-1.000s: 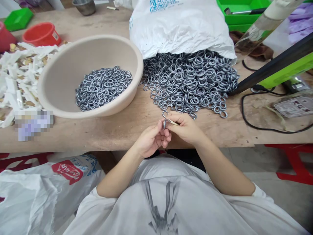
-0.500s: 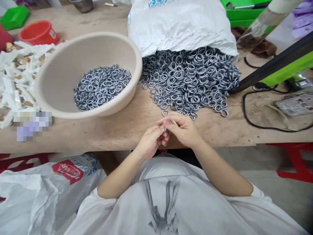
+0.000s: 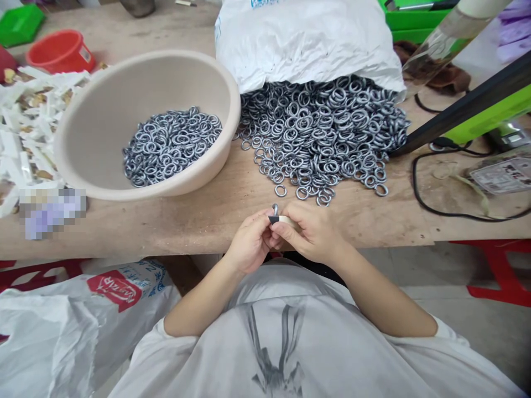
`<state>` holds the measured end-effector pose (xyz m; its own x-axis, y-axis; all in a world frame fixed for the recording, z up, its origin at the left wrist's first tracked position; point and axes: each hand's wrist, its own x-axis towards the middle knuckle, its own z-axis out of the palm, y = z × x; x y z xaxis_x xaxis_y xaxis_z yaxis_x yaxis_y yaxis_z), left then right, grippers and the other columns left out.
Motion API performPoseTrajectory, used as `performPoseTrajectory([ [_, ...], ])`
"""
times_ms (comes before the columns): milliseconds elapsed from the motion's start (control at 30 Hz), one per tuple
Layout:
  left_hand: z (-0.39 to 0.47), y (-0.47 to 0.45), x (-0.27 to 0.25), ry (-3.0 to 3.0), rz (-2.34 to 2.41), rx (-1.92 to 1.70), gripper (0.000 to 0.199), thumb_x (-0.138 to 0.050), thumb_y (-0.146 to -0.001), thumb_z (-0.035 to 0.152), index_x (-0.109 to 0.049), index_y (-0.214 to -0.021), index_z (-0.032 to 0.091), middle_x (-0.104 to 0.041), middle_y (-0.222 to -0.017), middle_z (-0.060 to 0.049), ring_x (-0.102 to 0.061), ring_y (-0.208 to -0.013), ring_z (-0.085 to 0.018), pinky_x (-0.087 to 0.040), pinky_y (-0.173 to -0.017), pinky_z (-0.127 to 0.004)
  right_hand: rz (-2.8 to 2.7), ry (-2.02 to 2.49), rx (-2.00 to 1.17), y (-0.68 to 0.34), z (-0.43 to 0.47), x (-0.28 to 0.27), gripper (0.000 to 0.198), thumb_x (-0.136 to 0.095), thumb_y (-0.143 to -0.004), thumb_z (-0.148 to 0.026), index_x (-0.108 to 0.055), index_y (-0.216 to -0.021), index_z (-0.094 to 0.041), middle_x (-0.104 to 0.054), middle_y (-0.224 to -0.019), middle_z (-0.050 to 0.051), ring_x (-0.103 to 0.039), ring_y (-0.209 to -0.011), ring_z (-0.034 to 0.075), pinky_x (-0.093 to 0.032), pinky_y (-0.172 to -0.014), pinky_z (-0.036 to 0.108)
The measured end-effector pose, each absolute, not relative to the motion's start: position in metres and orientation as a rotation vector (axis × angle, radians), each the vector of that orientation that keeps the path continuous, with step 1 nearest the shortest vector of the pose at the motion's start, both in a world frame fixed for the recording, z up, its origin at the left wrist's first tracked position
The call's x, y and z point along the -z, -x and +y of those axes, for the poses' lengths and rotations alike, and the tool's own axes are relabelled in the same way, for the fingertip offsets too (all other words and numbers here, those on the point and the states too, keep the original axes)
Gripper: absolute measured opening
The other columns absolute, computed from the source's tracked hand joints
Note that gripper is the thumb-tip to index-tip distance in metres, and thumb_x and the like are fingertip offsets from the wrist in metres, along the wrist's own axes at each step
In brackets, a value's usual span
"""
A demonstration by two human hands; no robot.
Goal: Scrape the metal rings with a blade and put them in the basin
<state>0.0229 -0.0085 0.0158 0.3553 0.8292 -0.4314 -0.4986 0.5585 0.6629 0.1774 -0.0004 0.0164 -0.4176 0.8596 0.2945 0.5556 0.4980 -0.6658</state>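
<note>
My left hand (image 3: 249,242) pinches a grey ring (image 3: 275,208), whose upper part sticks up above the fingertips. In my right hand (image 3: 314,232) is a small flat tool with a pale body and a dark slanted tip (image 3: 287,221); the tip lies against the ring or the left fingertips, I cannot tell which. Both hands meet at the table's front edge. Just beyond them spreads a heap of grey rings (image 3: 315,138), spilling from a white sack (image 3: 307,44). To the left, a beige basin (image 3: 95,116) holds many more grey rings (image 3: 170,146).
White plastic scraps (image 3: 19,149) cover the table's left side, near a red bowl (image 3: 58,52) and a green tray (image 3: 20,25). On the right are a black and green bar (image 3: 468,105), a black cable (image 3: 431,207) and a clear bottle (image 3: 448,38). A white bag (image 3: 45,337) lies below.
The right hand's tool has turned, so its flat side and dark tip now show. More of the ring shows above the left fingers. The view has shifted slightly.
</note>
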Motion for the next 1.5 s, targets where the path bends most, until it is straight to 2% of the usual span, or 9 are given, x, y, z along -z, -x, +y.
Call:
performPoseTrajectory([
  [233,-0.017,-0.016,-0.015,-0.590,0.717,-0.833,0.042,-0.071,-0.082,0.041,-0.047,-0.058,0.017,-0.044,-0.051,0.003,-0.039,-0.045,-0.007,-0.038,-0.050,-0.022,-1.981,1.553,-0.655,-0.190,0.024,-0.008,0.047,-0.043,-0.100,-0.051,-0.048,-0.064,-0.022,-0.049,-0.058,0.000,-0.044,-0.057,0.015,-0.026,-0.058,0.030],
  [433,-0.012,0.002,-0.005,-0.568,0.860,-0.908,0.023,-0.075,-0.080,0.034,-0.068,-0.079,0.013,-0.068,-0.072,-0.004,-0.058,-0.057,-0.009,-0.047,-0.057,-0.020,-2.254,1.896,-0.312,-0.176,0.041,-0.005,0.032,-0.057,-0.096,-0.043,-0.068,-0.114,-0.020,-0.070,-0.110,0.011,-0.064,-0.085,0.024,-0.031,-0.062,0.030],
  [567,-0.005,0.011,0.000,-0.515,0.921,-1.023,0.020,-0.075,-0.072,0.018,-0.073,-0.092,0.014,-0.073,-0.080,-0.004,-0.063,-0.061,-0.009,-0.052,-0.064,-0.020,-2.333,1.962,-0.266,-0.167,0.047,-0.007,0.028,-0.048,-0.100,-0.033,-0.068,-0.109,-0.016,-0.069,-0.108,0.014,-0.065,-0.085,0.026,-0.032,-0.061,0.032],
  [667,-0.003,0.010,0.002,-0.483,0.939,-1.061,0.012,-0.072,-0.072,0.021,-0.071,-0.079,0.012,-0.068,-0.072,-0.003,-0.062,-0.059,-0.010,-0.052,-0.063,-0.022,-2.120,1.714,-0.572,-0.166,0.042,-0.012,0.018,-0.055,-0.096,-0.030,-0.067,-0.096,-0.017,-0.069,-0.098,0.010,-0.063,-0.085,0.023,-0.037,-0.067,0.032],
  [833,-0.008,-0.012,0.006,-0.516,0.865,-1.158,0.034,-0.074,-0.081,0.049,-0.067,-0.085,0.015,-0.064,-0.075,-0.001,-0.060,-0.066,-0.010,-0.052,-0.066,-0.023,-1.398,1.186,-1.382,-0.148,0.009,-0.017,0.030,-0.065,-0.088,-0.050,-0.061,-0.085,-0.020,-0.061,-0.074,-0.001,-0.055,-0.069,0.015,-0.046,-0.067,0.029],
  [1067,-0.012,-0.021,0.006,-0.661,0.825,-1.081,0.044,-0.076,-0.079,0.055,-0.056,-0.071,0.017,-0.050,-0.063,0.003,-0.047,-0.057,-0.008,-0.043,-0.054,-0.020,-1.165,1.100,-1.493,-0.145,0.001,-0.012,0.047,-0.076,-0.075,-0.063,-0.054,-0.090,-0.024,-0.057,-0.073,-0.004,-0.054,-0.060,0.013,-0.047,-0.058,0.028],
  [1167,-0.011,-0.018,0.000,-0.629,0.794,-1.027,0.046,-0.073,-0.082,0.053,-0.050,-0.064,0.017,-0.048,-0.062,0.003,-0.045,-0.055,-0.008,-0.045,-0.055,-0.022,-1.396,1.138,-1.318,-0.160,0.009,-0.016,0.046,-0.064,-0.084,-0.068,-0.056,-0.090,-0.023,-0.056,-0.068,-0.004,-0.053,-0.059,0.014,-0.043,-0.057,0.028],
  [1300,-0.010,-0.019,-0.006,-0.507,0.830,-1.057,0.044,-0.079,-0.077,0.048,-0.051,-0.065,0.017,-0.047,-0.061,0.004,-0.045,-0.052,-0.007,-0.045,-0.051,-0.020,-1.933,1.147,-0.858,-0.171,0.005,-0.020,0.044,-0.047,-0.099,-0.054,-0.053,-0.072,-0.020,-0.054,-0.067,0.000,-0.049,-0.063,0.013,-0.034,-0.062,0.029],
  [1500,-0.009,-0.022,-0.008,-0.479,0.872,-1.050,0.043,-0.085,-0.068,0.049,-0.056,-0.068,0.016,-0.051,-0.058,0.005,-0.046,-0.050,-0.006,-0.042,-0.048,-0.018,-2.136,1.144,-0.612,-0.168,-0.005,-0.020,0.043,-0.045,-0.101,-0.046,-0.041,-0.066,-0.021,-0.047,-0.063,-0.002,-0.039,-0.059,0.012,-0.026,-0.059,0.029],
])
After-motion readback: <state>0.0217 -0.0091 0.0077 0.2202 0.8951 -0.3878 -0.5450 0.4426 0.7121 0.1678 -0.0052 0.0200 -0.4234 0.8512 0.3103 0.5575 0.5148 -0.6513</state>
